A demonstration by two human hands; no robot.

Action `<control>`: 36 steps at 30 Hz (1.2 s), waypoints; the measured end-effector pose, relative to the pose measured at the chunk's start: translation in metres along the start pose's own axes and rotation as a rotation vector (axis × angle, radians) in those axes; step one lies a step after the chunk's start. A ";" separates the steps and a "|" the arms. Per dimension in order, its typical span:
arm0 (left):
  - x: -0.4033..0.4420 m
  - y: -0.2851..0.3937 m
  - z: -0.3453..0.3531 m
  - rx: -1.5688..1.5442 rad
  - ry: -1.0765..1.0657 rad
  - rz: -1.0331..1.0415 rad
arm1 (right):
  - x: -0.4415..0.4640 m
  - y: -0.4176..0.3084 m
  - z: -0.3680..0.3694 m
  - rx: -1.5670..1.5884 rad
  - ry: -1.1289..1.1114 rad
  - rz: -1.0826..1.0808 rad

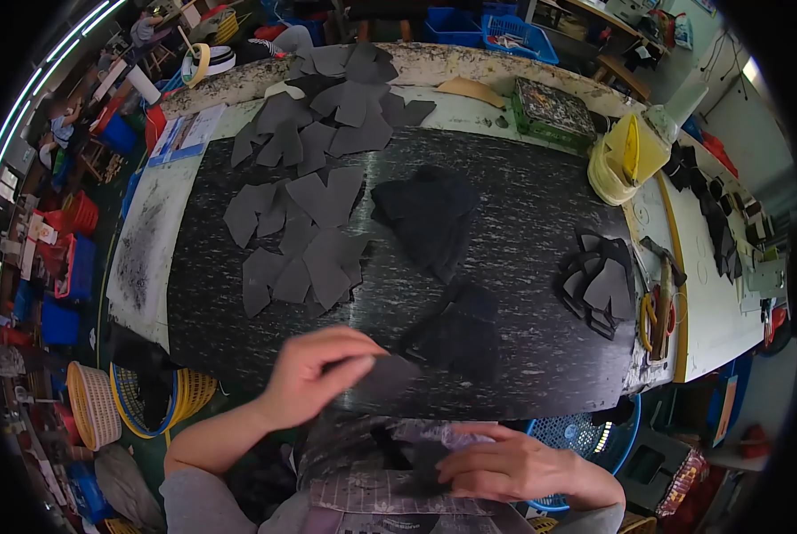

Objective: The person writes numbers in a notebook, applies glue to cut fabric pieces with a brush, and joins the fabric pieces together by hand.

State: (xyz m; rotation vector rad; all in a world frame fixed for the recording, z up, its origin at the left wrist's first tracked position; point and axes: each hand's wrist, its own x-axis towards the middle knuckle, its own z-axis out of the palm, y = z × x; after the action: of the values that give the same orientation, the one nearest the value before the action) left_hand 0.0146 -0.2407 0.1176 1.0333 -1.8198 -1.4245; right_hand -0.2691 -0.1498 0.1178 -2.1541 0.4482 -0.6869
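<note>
My left hand [314,369] pinches a small dark grey cut piece [390,378], blurred at its outer edge, between thumb and fingers above the table's near edge. Down by my apron, my right hand [510,463] has its fingers bent over another dark piece [428,458], partly hidden by them. Just beyond the left hand, a dark fabric-like piece [463,329] lies on the black tabletop [523,231]. A larger dark pile [430,218] sits behind it. Grey cut pieces [327,267] overlap at the left, with more grey pieces [354,107] at the back.
At the table's right lie a small stack of cut pieces [608,289], yellow-handled scissors [648,322] and a hammer [666,258]. A yellow container [617,178] and a green-sided box [550,111] stand at the back right. A blue basket [577,436] is below the near edge.
</note>
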 end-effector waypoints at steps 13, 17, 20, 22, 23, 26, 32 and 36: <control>0.013 0.008 0.047 0.064 -0.184 0.202 | -0.002 0.029 -0.005 0.527 0.546 0.590; 0.056 0.000 0.050 0.245 -0.132 0.170 | 0.014 0.047 -0.014 0.058 0.681 0.696; 0.075 -0.021 0.054 0.418 -0.169 0.123 | 0.014 0.067 -0.013 -0.189 0.685 0.676; 0.075 -0.018 0.054 0.425 -0.179 0.116 | 0.014 0.071 -0.014 -0.187 0.666 0.689; 0.076 -0.018 0.054 0.431 -0.184 0.110 | 0.015 0.076 -0.014 -0.183 0.669 0.684; 0.074 -0.026 0.062 0.771 -0.146 0.376 | 0.018 0.078 -0.010 -0.469 0.622 0.516; 0.056 0.003 0.010 0.996 0.092 0.367 | 0.029 0.082 -0.057 -0.691 0.538 0.434; 0.058 0.006 0.008 0.726 0.036 0.288 | 0.103 0.115 -0.058 -0.714 0.505 0.208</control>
State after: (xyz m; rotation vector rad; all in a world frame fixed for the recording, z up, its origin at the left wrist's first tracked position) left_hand -0.0230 -0.2859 0.1215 1.0454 -2.4056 -0.5636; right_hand -0.2326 -0.3085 0.0906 -2.5045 1.3334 -1.0668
